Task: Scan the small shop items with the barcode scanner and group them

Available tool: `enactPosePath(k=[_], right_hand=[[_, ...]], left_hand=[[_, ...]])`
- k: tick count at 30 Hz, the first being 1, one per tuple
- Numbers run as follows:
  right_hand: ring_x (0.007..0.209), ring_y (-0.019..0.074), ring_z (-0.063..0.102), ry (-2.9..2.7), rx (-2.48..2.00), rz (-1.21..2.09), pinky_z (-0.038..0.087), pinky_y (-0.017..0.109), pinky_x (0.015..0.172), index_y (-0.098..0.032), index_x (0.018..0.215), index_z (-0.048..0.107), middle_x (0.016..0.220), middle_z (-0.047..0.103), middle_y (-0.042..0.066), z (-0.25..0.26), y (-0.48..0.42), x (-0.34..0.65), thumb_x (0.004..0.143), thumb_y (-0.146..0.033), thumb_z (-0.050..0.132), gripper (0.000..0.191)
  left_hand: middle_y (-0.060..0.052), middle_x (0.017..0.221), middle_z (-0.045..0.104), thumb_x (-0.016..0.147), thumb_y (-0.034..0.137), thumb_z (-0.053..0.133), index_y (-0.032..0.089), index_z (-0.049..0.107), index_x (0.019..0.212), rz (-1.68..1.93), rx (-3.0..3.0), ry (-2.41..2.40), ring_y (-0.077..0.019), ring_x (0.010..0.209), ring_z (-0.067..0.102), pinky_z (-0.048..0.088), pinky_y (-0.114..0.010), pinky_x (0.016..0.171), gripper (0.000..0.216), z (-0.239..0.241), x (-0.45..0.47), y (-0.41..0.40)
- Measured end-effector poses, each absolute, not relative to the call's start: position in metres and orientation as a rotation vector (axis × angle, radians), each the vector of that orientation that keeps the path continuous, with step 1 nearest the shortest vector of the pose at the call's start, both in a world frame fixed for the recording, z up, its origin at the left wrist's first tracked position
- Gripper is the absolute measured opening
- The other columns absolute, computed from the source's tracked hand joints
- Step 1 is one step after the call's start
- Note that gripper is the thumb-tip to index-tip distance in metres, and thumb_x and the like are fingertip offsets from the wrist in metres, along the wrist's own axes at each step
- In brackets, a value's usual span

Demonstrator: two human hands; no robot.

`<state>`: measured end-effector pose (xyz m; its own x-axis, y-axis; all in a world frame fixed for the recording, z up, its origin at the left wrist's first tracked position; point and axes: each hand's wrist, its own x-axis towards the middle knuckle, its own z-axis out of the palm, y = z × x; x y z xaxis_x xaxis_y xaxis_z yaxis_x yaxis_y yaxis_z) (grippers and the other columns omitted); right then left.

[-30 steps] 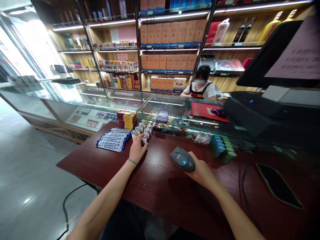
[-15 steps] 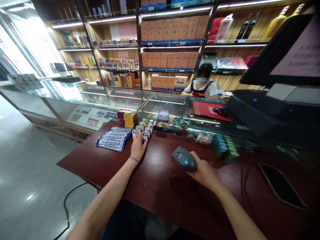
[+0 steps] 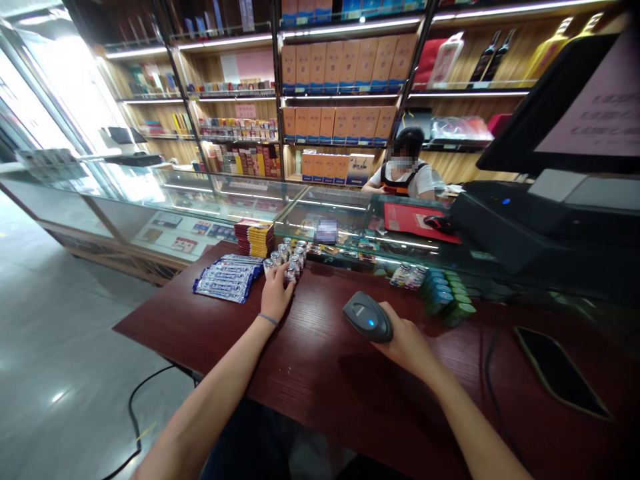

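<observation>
Head view: at the left of the dark red worktop (image 3: 310, 373), blue-and-white packets (image 3: 223, 281) lie fanned and overlapping. Just beyond them, near the far edge, stands a stack of maroon and yellow packs (image 3: 255, 239). To the right of these, a cluster of small bottles (image 3: 286, 249) with silvery caps stands upright in rows. The left hand (image 3: 276, 295), a thin band (image 3: 269, 319) at its wrist, reaches in from the near side; its fingers are partly spread over the nearest bottles, and whether they grip one cannot be told. Near the middle, the right hand (image 3: 406, 341) holds a dark scanner (image 3: 367, 317) above the worktop, fingers closed around it though mostly hidden, its nose toward the far left and a blue light lit on top. Farther right, near the far edge, come a second group of bottles (image 3: 409, 276), then rows of blue and green packs (image 3: 449, 298). A dark-screened phone (image 3: 563, 372) lies at the near right.
</observation>
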<state>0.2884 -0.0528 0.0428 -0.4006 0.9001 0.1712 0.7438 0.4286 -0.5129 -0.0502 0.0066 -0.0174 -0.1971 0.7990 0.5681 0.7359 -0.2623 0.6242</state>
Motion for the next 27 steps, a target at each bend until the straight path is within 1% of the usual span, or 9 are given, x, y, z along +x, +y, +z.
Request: enactPosePath(k=[4,10,13,16,19,21,24,27], right_hand=[[0.085,0.0355,0.077,-2.245,-1.392,0.481,0.046,0.03,0.063,-0.029,0.113,0.045,0.089,0.077,0.005,0.041,-0.052,0.291,0.078,-0.03,0.064,0.04],[0.081,0.0319,0.077,-2.18,-1.42,0.462,0.045,0.028,0.061,-0.03,0.111,0.05,0.083,0.076,0.002,0.04,-0.049,0.293,0.077,-0.029,0.065,0.037],[0.082,0.0312,0.077,-2.106,-1.413,0.483,0.048,0.029,0.064,-0.029,0.112,0.052,0.084,0.076,0.003,0.043,-0.046,0.3,0.076,-0.032,0.065,0.039],[0.083,0.0295,0.076,-2.003,-1.387,0.511,0.051,0.031,0.068,-0.027,0.115,0.052,0.086,0.076,0.003,0.048,-0.04,0.314,0.075,-0.035,0.066,0.043],[0.083,0.0283,0.075,-1.855,-1.427,0.474,0.053,0.032,0.071,-0.026,0.114,0.054,0.087,0.076,0.004,0.053,-0.034,0.333,0.077,-0.037,0.067,0.041],[0.087,0.0288,0.075,-1.75,-1.453,0.418,0.054,0.034,0.072,-0.025,0.115,0.055,0.089,0.076,0.005,0.055,-0.03,0.346,0.077,-0.039,0.068,0.043],[0.093,0.03,0.074,-1.62,-1.464,0.382,0.055,0.035,0.072,-0.023,0.121,0.056,0.095,0.076,0.007,0.059,-0.027,0.363,0.076,-0.039,0.069,0.049],[0.09,0.0306,0.074,-1.517,-1.492,0.372,0.055,0.035,0.068,-0.023,0.122,0.058,0.097,0.076,0.009,0.063,-0.026,0.377,0.076,-0.039,0.069,0.05]], left_hand=[[-0.012,0.122,0.055,0.086,0.016,0.065,0.025,0.052,0.141,1.5,1.995,1.873,-0.0271,0.117,0.057,0.049,-0.045,0.105,0.058,-0.015,-0.049,0.005],[-0.012,0.126,0.054,0.087,0.02,0.066,0.024,0.053,0.14,1.543,2.038,1.904,-0.0281,0.119,0.056,0.048,-0.047,0.108,0.055,-0.014,-0.049,0.004],[-0.013,0.128,0.054,0.09,0.023,0.065,0.024,0.055,0.139,1.615,2.117,1.881,-0.0281,0.122,0.056,0.047,-0.048,0.109,0.05,-0.01,-0.05,0.001],[-0.014,0.132,0.054,0.092,0.028,0.064,0.023,0.06,0.132,1.768,2.21,1.865,-0.0294,0.125,0.054,0.047,-0.049,0.107,0.041,-0.001,-0.048,-0.003],[-0.014,0.132,0.054,0.091,0.03,0.066,0.023,0.063,0.127,1.893,2.287,1.764,-0.0295,0.125,0.054,0.047,-0.049,0.106,0.036,0.008,-0.033,-0.004],[-0.014,0.131,0.055,0.092,0.03,0.065,0.024,0.061,0.129,1.856,2.353,1.628,-0.0284,0.124,0.055,0.047,-0.048,0.107,0.038,0.012,-0.015,-0.002],[-0.012,0.132,0.055,0.095,0.028,0.061,0.025,0.056,0.136,1.689,2.442,1.394,-0.0268,0.126,0.054,0.046,-0.048,0.11,0.042,0.014,0.023,0.009],[-0.012,0.133,0.054,0.096,0.026,0.059,0.025,0.052,0.14,1.59,2.424,1.225,-0.0255,0.128,0.053,0.045,-0.047,0.111,0.045,0.011,0.068,0.027]])
